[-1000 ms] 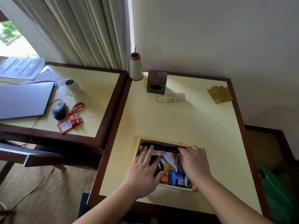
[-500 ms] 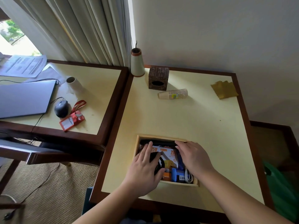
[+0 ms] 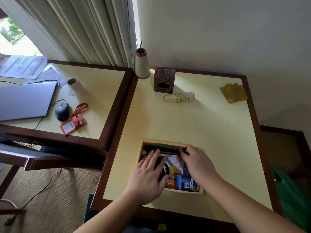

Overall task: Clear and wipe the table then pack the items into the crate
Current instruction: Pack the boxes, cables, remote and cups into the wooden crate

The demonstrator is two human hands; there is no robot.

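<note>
— two hands in the crate (image 3: 170, 143), yes? where does it sit?

— near edge of the yellow-topped table (image 3: 193, 125), around six o'clock. it is a shallow wooden box, packed: an orange-and-white packet (image 3: 175, 163), a blue item (image 3: 182, 181), a white cable (image 3: 193, 184), a long black item (image 3: 165, 149) along its far wall.

— and the fingers?

— left hand (image 3: 148, 179) lies over the crate's left half, fingers fairly straight and spread, tips by the black item, thumb against something dark and round. right hand (image 3: 196, 163) is over the right half, fingers bent down onto the black item's right end; whether it grips or only presses, i cannot tell.

— further out?

— at twelve o'clock, a stack of paper cups (image 3: 180, 97) on its side, a brown tissue box (image 3: 164, 80) just behind, a cone-shaped vase (image 3: 142, 64) in the corner. at two o'clock, a mustard cloth (image 3: 234, 92). at nine to ten o'clock, a second table with a laptop (image 3: 25, 100), mouse (image 3: 62, 111) and red tag (image 3: 72, 125).
</note>
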